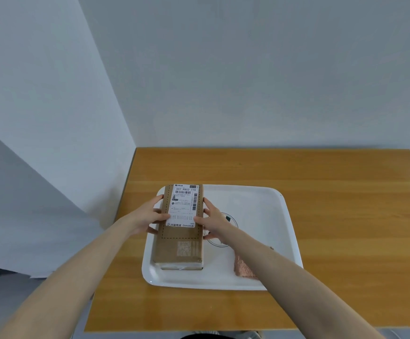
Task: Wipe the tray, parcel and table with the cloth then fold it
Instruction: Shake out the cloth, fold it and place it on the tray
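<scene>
Both hands clamp brown cardboard parcel (178,231) on white plastic tray (285,216): left hand (147,216), right hand (215,220), fingers grasping long sides, likely lifting to free tray. Pink cloth (244,267) waits under right forearm; wooden desk (321,172).

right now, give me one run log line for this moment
left hand: grips parcel left side | right hand: grips parcel right side | parcel: on tray, left half | cloth: on tray, untouched

Wooden table (321,182), white tray (260,201) lying on it, near left edge
</scene>
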`<state>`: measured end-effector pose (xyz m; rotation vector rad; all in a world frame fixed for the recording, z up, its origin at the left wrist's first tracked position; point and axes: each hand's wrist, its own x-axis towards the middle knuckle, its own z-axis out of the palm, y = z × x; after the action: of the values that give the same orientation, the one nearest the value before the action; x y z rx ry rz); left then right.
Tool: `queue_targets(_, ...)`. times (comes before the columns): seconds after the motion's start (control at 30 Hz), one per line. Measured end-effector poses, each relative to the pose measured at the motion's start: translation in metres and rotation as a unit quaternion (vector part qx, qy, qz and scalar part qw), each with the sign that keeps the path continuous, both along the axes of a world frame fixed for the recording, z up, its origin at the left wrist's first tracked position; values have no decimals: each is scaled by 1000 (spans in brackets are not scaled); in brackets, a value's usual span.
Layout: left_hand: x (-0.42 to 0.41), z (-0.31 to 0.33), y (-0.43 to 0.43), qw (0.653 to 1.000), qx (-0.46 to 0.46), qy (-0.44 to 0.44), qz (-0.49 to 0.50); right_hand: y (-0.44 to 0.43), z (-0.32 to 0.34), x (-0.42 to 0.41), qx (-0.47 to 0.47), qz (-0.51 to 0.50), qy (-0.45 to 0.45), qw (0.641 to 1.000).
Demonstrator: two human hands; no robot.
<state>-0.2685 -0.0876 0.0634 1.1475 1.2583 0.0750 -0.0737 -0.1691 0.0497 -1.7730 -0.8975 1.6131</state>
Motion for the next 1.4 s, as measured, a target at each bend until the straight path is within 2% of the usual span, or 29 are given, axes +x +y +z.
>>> queue_targets(0.77, -6, -6, -3, 1000, 1, -11, -1, -5, -7, 14, 12, 17, 14, 1000)
queue_targets(0.87, -18, -12, -8, 998, 48, 31, 30, -19, -13, 42, 28, 5, -66, 997)
queue_targets(0.93, -32, -26, -12, 989, 93, 103, 57, -38, -20, 75, 30, -60, -147, 987)
queue_targets(1.0, -47, -41, -18, 977, 106, 178, 49, -67, -29, 116, 15, -145, -232, 962)
queue_targets(1.1, -67, -58, -31, 970, 82, 230, 18, -112, -40, 169, -48, -220, -319, 920)
queue_targets(1.17, -70, -66, -39, 968, 66, 243, -1, -133, -48, 194, -89, -233, -328, 911)
queue_targets(1.27, -63, -73, -50, 969, 55, 242, -21, -143, -54, 204, -115, -196, -294, 928)
queue_targets(1.4, -50, -74, -59, 961, 86, 263, -26, -134, -55, 199, -115, -162, -275, 941)
